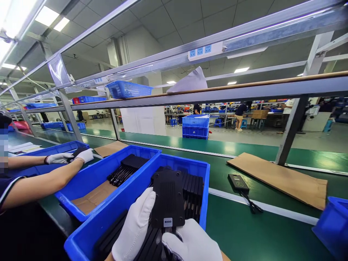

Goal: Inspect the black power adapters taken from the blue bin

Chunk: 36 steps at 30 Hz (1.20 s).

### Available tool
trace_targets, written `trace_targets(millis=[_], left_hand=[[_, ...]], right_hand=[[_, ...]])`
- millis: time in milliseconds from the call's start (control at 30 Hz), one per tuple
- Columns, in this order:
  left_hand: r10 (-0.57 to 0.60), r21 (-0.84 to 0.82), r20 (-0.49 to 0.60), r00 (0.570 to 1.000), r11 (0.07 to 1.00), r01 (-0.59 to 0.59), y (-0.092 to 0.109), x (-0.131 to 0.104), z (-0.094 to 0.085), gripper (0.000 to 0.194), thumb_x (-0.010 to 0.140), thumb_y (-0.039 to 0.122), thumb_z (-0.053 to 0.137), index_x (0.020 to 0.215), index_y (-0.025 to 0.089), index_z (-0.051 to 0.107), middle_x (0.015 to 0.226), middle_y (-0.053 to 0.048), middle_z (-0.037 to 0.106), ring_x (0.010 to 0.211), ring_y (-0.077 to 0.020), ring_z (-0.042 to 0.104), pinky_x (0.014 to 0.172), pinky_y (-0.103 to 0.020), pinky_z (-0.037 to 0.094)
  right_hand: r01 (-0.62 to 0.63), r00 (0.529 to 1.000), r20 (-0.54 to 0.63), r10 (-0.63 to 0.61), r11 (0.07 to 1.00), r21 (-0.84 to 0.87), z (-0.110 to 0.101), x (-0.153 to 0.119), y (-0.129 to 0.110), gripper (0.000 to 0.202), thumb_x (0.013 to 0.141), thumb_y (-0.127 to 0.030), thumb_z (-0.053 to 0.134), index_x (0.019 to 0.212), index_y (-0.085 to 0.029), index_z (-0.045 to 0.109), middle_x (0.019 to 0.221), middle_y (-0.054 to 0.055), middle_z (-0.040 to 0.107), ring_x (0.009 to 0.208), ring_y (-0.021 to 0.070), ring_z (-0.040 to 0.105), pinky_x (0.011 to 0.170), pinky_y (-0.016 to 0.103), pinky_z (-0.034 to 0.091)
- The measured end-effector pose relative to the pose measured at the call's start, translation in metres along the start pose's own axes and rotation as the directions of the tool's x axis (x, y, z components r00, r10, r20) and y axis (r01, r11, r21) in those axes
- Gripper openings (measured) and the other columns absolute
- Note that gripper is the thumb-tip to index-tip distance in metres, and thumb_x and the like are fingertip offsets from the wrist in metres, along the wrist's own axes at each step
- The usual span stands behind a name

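A flat black box (168, 197) with ribs, corner screws and a white "8000" label is held up over a blue bin. My gloved left hand (137, 224) grips its left edge, thumb along the side. At the lower edge, my gloved right hand (193, 241) is closed around the short black cables where they leave the box. The blue bin (205, 195) beneath holds several similar black boxes (193, 185) standing in a row, with more lying under my hands. My fingertips behind the box are hidden.
Left of my bin, another blue bin (63, 197) holds black boxes and cardboard. A co-worker's gloved hands (84, 155) handle a dark item there. On the green bench to the right lie a black box with cables (238, 182), a cardboard sheet (280, 179) and a blue bin (333, 224).
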<state>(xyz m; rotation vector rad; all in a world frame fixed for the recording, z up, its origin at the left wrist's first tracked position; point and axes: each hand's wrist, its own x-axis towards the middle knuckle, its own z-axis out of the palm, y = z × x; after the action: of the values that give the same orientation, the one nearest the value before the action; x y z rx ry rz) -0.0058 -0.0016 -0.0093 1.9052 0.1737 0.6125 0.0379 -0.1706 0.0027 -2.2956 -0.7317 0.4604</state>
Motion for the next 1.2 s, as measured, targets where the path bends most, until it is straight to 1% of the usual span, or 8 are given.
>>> trace_targets(millis=[100, 200, 300, 467, 667, 800, 933, 1200], left_hand=[[0.002, -0.008, 0.007, 1.000, 1.000, -0.002, -0.0003, 0.0004, 0.0004, 0.042, 0.097, 0.047, 0.037, 0.128, 0.024, 0.053, 0.134, -0.001, 0.055, 0.125, -0.0179, 0.050, 0.109, -0.031, 0.040], [0.009, -0.003, -0.003, 1.000, 1.000, -0.009, -0.0014, -0.0006, 0.0000, 0.041, 0.096, 0.046, 0.038, 0.129, 0.025, 0.053, 0.134, -0.001, 0.056, 0.127, -0.0185, 0.049, 0.105, -0.029, 0.044], [0.009, -0.004, 0.004, 1.000, 1.000, -0.009, -0.0019, -0.0011, -0.0002, 0.041, 0.097, 0.045, 0.037, 0.128, 0.025, 0.054, 0.131, -0.001, 0.058, 0.123, -0.0192, 0.052, 0.102, -0.030, 0.047], [0.020, 0.009, 0.005, 1.000, 1.000, -0.020, -0.0027, 0.0007, 0.0003, 0.042, 0.097, 0.045, 0.035, 0.130, 0.024, 0.053, 0.130, -0.002, 0.059, 0.121, -0.0198, 0.054, 0.104, -0.033, 0.046], [0.007, 0.051, -0.033, 0.999, 0.999, -0.006, -0.0055, 0.0012, -0.0011, 0.046, 0.095, 0.050, 0.038, 0.128, 0.024, 0.055, 0.131, -0.004, 0.058, 0.131, -0.0229, 0.045, 0.103, -0.034, 0.048], [0.002, 0.063, -0.047, 0.999, 0.998, 0.001, -0.0066, 0.0013, -0.0007, 0.046, 0.094, 0.050, 0.038, 0.128, 0.024, 0.055, 0.131, -0.004, 0.058, 0.128, -0.0219, 0.048, 0.106, -0.035, 0.044], [0.019, 0.060, -0.040, 0.999, 0.998, -0.017, -0.0039, 0.0012, 0.0002, 0.045, 0.094, 0.049, 0.039, 0.127, 0.024, 0.056, 0.130, -0.004, 0.059, 0.126, -0.0222, 0.050, 0.105, -0.036, 0.046], [0.026, 0.042, -0.016, 1.000, 0.999, -0.025, -0.0021, 0.0008, 0.0003, 0.041, 0.096, 0.046, 0.038, 0.126, 0.025, 0.056, 0.132, -0.001, 0.058, 0.125, -0.0204, 0.051, 0.098, -0.029, 0.050]], right_hand=[[-0.006, 1.000, -0.004, 0.006, 1.000, 0.013, 0.0012, 0.0004, 0.0004, 0.034, 0.087, -0.046, 0.044, 0.105, -0.031, 0.069, 0.110, 0.003, 0.068, 0.095, 0.0274, 0.063, 0.076, 0.035, 0.047], [-0.021, 1.000, -0.012, 0.021, 1.000, 0.012, 0.0023, 0.0013, 0.0008, 0.034, 0.086, -0.046, 0.046, 0.105, -0.031, 0.069, 0.110, 0.003, 0.068, 0.096, 0.0271, 0.063, 0.076, 0.033, 0.047], [-0.014, 1.000, -0.024, 0.014, 1.000, 0.004, 0.0026, 0.0017, 0.0011, 0.033, 0.085, -0.047, 0.046, 0.102, -0.031, 0.070, 0.108, 0.002, 0.069, 0.093, 0.0262, 0.065, 0.074, 0.031, 0.048], [-0.001, 1.000, -0.019, 0.001, 1.000, -0.002, 0.0023, 0.0016, 0.0012, 0.033, 0.086, -0.046, 0.046, 0.103, -0.030, 0.070, 0.108, 0.002, 0.069, 0.095, 0.0267, 0.064, 0.071, 0.030, 0.047], [0.000, 1.000, -0.015, 0.000, 1.000, 0.028, 0.0016, 0.0012, 0.0011, 0.031, 0.086, -0.044, 0.048, 0.104, -0.031, 0.070, 0.109, 0.002, 0.069, 0.096, 0.0264, 0.064, 0.070, 0.028, 0.046], [-0.003, 1.000, -0.027, 0.004, 0.999, 0.036, 0.0022, 0.0011, 0.0019, 0.030, 0.085, -0.044, 0.050, 0.101, -0.028, 0.070, 0.105, 0.003, 0.070, 0.092, 0.0252, 0.065, 0.068, 0.026, 0.045], [-0.007, 0.999, -0.037, 0.008, 1.000, 0.023, 0.0034, 0.0014, 0.0028, 0.031, 0.087, -0.045, 0.049, 0.102, -0.028, 0.070, 0.105, 0.002, 0.070, 0.093, 0.0242, 0.064, 0.064, 0.024, 0.044], [0.013, 0.999, -0.034, -0.014, 1.000, -0.023, 0.0039, 0.0026, 0.0042, 0.032, 0.088, -0.045, 0.048, 0.104, -0.029, 0.071, 0.106, 0.002, 0.069, 0.090, 0.0235, 0.064, 0.061, 0.023, 0.043]])
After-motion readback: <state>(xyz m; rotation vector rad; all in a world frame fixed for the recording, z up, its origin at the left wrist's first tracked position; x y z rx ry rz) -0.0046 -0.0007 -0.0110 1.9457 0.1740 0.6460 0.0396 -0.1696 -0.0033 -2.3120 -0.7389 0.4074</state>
